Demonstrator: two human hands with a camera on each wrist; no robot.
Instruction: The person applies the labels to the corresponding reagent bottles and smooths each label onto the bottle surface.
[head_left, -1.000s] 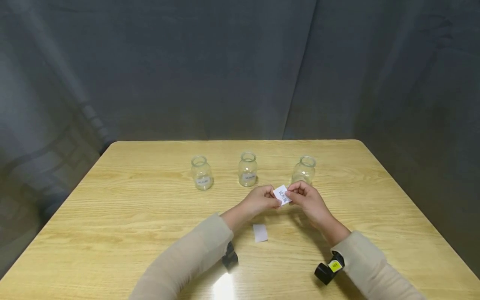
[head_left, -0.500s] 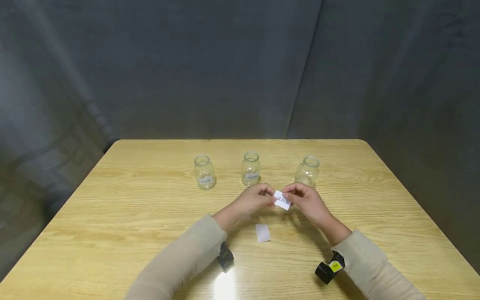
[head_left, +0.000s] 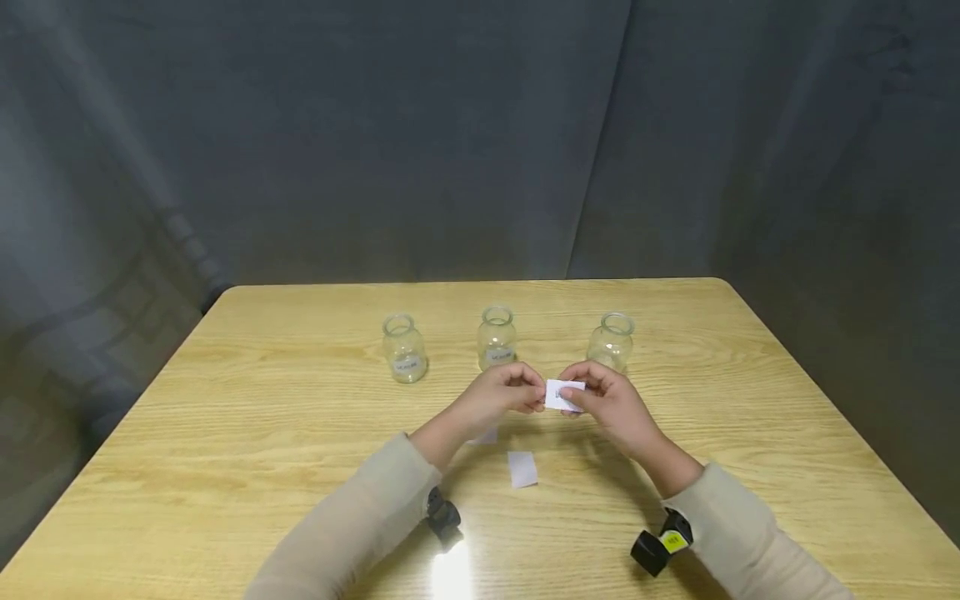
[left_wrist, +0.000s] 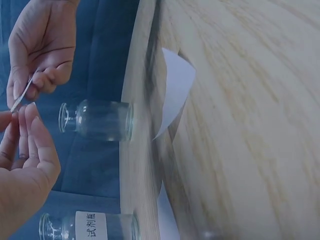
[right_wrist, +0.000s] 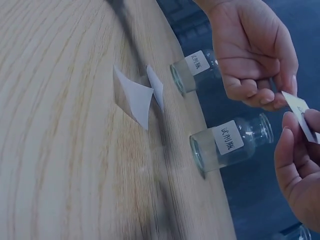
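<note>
A small white label (head_left: 555, 395) with dark handwriting is up between both hands, above the table. My right hand (head_left: 611, 408) pinches it, the thumb lying over part of the writing. At its other edge, my left hand (head_left: 495, 400) pinches with thumb and fingertips. Behind the hands stand three clear glass jars. The left jar (head_left: 405, 350) and the middle jar (head_left: 497, 333) bear white labels with writing. On the right jar (left_wrist: 100, 120) no label shows in the left wrist view; my right hand hides its lower part in the head view.
Two curled white paper pieces lie on the wooden table (head_left: 262, 433): one piece (head_left: 522, 470) in front of the hands, another piece (head_left: 486, 437) partly behind the left wrist. A dark curtain (head_left: 450, 150) hangs behind the table's far edge.
The label has turned from a slant to nearly level, and the right thumb covers more of its writing. My left hand has shifted slightly left, and the second paper piece now shows beside its wrist.
</note>
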